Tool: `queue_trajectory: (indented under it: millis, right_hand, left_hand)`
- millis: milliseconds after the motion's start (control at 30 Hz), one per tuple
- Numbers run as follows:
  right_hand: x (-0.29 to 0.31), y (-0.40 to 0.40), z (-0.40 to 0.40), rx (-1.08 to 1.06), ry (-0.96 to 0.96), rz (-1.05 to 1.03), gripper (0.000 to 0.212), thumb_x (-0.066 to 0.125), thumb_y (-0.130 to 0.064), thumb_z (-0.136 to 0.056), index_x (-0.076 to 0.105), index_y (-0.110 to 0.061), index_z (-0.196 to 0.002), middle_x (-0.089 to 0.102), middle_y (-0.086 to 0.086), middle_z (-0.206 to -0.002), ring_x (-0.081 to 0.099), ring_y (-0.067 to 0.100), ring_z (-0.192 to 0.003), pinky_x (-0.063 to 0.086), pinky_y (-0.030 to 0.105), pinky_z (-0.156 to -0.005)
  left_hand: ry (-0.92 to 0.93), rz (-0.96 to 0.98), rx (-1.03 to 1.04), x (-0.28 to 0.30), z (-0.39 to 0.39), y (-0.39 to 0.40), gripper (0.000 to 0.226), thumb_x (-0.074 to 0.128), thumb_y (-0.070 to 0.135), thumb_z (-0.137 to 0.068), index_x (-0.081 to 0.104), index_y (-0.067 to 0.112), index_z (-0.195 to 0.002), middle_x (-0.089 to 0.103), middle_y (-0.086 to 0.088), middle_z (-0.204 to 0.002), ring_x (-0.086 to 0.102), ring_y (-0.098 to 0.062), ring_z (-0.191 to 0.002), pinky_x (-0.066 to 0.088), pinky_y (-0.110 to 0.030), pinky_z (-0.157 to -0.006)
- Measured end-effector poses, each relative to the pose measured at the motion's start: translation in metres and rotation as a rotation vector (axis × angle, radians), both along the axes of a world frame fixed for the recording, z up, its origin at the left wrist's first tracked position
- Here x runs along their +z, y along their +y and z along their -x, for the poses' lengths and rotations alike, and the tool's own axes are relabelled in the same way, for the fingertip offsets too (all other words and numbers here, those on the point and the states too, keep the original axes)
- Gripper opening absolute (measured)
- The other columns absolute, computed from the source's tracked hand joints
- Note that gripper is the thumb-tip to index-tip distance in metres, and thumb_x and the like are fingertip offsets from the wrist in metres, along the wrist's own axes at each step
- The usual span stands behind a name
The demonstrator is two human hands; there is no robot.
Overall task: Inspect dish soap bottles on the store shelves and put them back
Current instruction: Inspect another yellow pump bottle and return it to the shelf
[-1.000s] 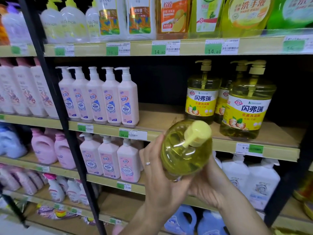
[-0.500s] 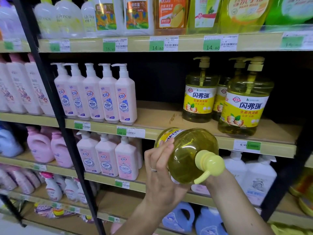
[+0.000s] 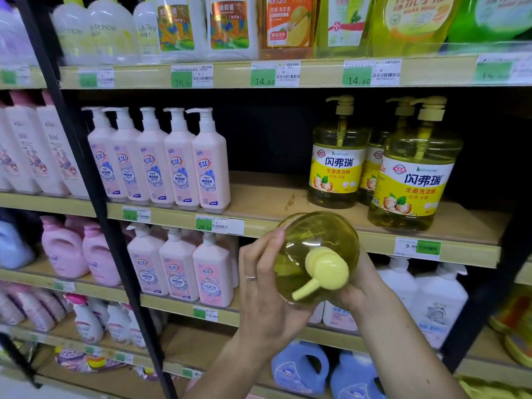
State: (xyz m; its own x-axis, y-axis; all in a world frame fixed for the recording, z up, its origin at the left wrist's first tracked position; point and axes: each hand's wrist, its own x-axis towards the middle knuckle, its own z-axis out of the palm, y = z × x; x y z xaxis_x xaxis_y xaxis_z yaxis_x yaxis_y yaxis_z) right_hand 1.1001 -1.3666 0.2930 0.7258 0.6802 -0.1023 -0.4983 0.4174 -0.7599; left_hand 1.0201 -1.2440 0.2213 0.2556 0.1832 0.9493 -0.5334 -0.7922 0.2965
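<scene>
I hold a yellow dish soap bottle (image 3: 312,243) in front of the shelves, tipped so its pale yellow pump top (image 3: 325,269) faces me and its label is hidden. My left hand (image 3: 264,286) grips the bottle's left side, fingers curled up along it, a ring on one finger. My right hand (image 3: 359,286) holds the right and lower side, mostly hidden behind the bottle. Three matching yellow bottles (image 3: 411,180) stand upright on the middle shelf (image 3: 264,194) at the right.
Pink pump bottles (image 3: 184,159) line the middle shelf's left part, with bare board between them and the yellow ones. More bottles fill the shelf above, pink and white ones the shelf below, blue jugs (image 3: 299,367) lower down. A black upright post (image 3: 86,174) crosses the left.
The bottle has turned in my hands: its pump top swung from pointing up-right to facing me, and the label rolled out of sight. Both hands stayed on it.
</scene>
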Motion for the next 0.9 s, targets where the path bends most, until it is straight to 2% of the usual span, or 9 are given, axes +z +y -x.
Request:
queue_trajectory:
  millis: [100, 200, 367, 433, 500, 567, 667, 767, 900]
  right_hand:
    - [-0.004, -0.001, -0.005, -0.064, -0.031, 0.059, 0.036, 0.071, -0.045, -0.088, 0.084, -0.014, -0.100, 0.078, 0.013, -0.109, 0.077, 0.030, -0.100, 0.065, 0.045, -0.085]
    - [-0.007, -0.009, -0.010, -0.186, -0.023, 0.105, 0.052, 0.075, -0.054, -0.090, 0.078, -0.015, -0.125, 0.064, 0.020, -0.140, 0.069, 0.044, -0.121, 0.063, 0.055, -0.081]
    - [-0.011, -0.029, -0.014, -0.106, -0.060, 0.058, 0.047, 0.073, -0.043, -0.089, 0.074, -0.017, -0.128, 0.067, 0.022, -0.131, 0.072, 0.058, -0.108, 0.056, 0.072, -0.094]
    - [-0.009, -0.034, -0.015, -0.143, -0.092, 0.051, 0.041, 0.071, -0.040, -0.085, 0.080, -0.019, -0.119, 0.073, 0.019, -0.128, 0.071, 0.051, -0.118, 0.056, 0.070, -0.098]
    - [-0.006, -0.037, -0.012, -0.128, -0.098, -0.004, 0.049, 0.066, -0.035, -0.088, 0.073, -0.014, -0.132, 0.071, 0.020, -0.136, 0.063, 0.048, -0.131, 0.054, 0.069, -0.100]
    - [-0.008, -0.040, -0.012, -0.119, -0.090, -0.052, 0.062, 0.065, -0.026, -0.089, 0.055, -0.005, -0.147, 0.066, 0.024, -0.142, 0.059, 0.050, -0.136, 0.054, 0.071, -0.099]
    - [-0.011, -0.046, -0.009, -0.106, -0.115, -0.094, 0.053, 0.068, -0.017, -0.086, 0.054, -0.004, -0.136, 0.062, 0.025, -0.146, 0.061, 0.049, -0.132, 0.049, 0.078, -0.101]
    - [-0.014, -0.051, -0.008, -0.089, -0.178, -0.078, 0.026, 0.075, -0.012, -0.085, 0.061, -0.017, -0.106, 0.063, 0.027, -0.139, 0.061, 0.050, -0.125, 0.044, 0.080, -0.104]
    - [-0.015, -0.052, -0.006, -0.120, -0.166, -0.068, 0.060, 0.088, -0.018, -0.072, 0.060, -0.015, -0.124, 0.067, 0.029, -0.134, 0.069, 0.048, -0.118, 0.057, 0.070, -0.096]
  left_hand:
    - [0.037, 0.065, 0.003, 0.003, -0.005, 0.009, 0.115, 0.096, 0.038, -0.078, 0.024, 0.031, -0.167, 0.039, 0.010, -0.162, 0.047, -0.020, -0.147, 0.043, -0.029, -0.117]
    - [0.037, 0.106, -0.080, 0.006, -0.008, 0.015, 0.109, 0.095, 0.044, -0.082, 0.025, 0.035, -0.165, 0.042, 0.005, -0.163, 0.048, -0.030, -0.149, 0.051, -0.052, -0.114]
    - [0.068, 0.387, -0.236, 0.025, -0.006, 0.016, 0.093, 0.088, 0.062, -0.081, 0.025, 0.062, -0.151, 0.041, 0.020, -0.158, 0.049, -0.024, -0.148, 0.051, -0.065, -0.111]
    - [0.064, 0.494, -0.303, 0.034, -0.007, 0.017, 0.092, 0.087, 0.058, -0.083, 0.027, 0.057, -0.153, 0.046, 0.023, -0.157, 0.052, -0.015, -0.146, 0.052, -0.046, -0.115]
    - [0.064, 0.534, -0.345, 0.039, -0.009, 0.018, 0.088, 0.083, 0.045, -0.089, 0.028, 0.041, -0.157, 0.052, 0.023, -0.152, 0.057, -0.008, -0.140, 0.051, -0.024, -0.109]
    - [0.077, 0.551, -0.353, 0.043, -0.012, 0.021, 0.085, 0.079, 0.036, -0.090, 0.029, 0.028, -0.159, 0.052, 0.010, -0.155, 0.059, -0.011, -0.137, 0.051, -0.020, -0.106]
    - [0.083, 0.623, -0.427, 0.050, -0.017, 0.024, 0.087, 0.078, 0.037, -0.090, 0.030, 0.020, -0.161, 0.047, -0.013, -0.161, 0.057, -0.024, -0.142, 0.050, -0.032, -0.112]
    - [0.082, 0.702, -0.441, 0.062, -0.023, 0.030, 0.077, 0.078, 0.042, -0.091, 0.041, 0.024, -0.156, 0.058, -0.007, -0.152, 0.060, -0.021, -0.137, 0.050, -0.041, -0.113]
    - [0.145, 0.730, -0.395, 0.082, -0.032, 0.038, 0.058, 0.078, 0.054, -0.088, 0.056, 0.037, -0.139, 0.069, 0.007, -0.128, 0.067, -0.016, -0.121, 0.052, -0.061, -0.108]
